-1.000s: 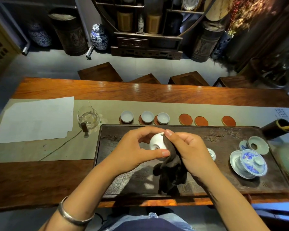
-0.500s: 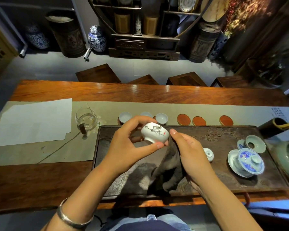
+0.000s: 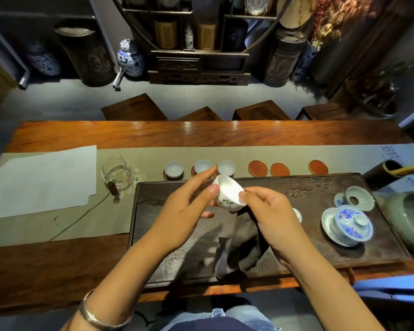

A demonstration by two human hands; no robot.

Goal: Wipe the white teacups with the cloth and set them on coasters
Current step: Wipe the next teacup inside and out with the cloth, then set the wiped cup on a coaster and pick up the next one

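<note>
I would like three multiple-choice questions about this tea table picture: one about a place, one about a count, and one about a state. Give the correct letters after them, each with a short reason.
1. Where does the lidded blue-and-white bowl stand?
A. on the paper sheets
B. on the dark tray, at its right side
C. on a coaster

2. How many coasters in the row carry no cup?
A. one
B. three
C. five

3. How is the teacup in the hands?
A. tilted, held by both hands
B. upright on the tray
C. wrapped fully in cloth

Answers: 1 B, it sits on a saucer on the tray. 2 B, three bare coasters lie right of three cups. 3 A, left hand and right hand pinch it, while the cloth hangs below.
</note>
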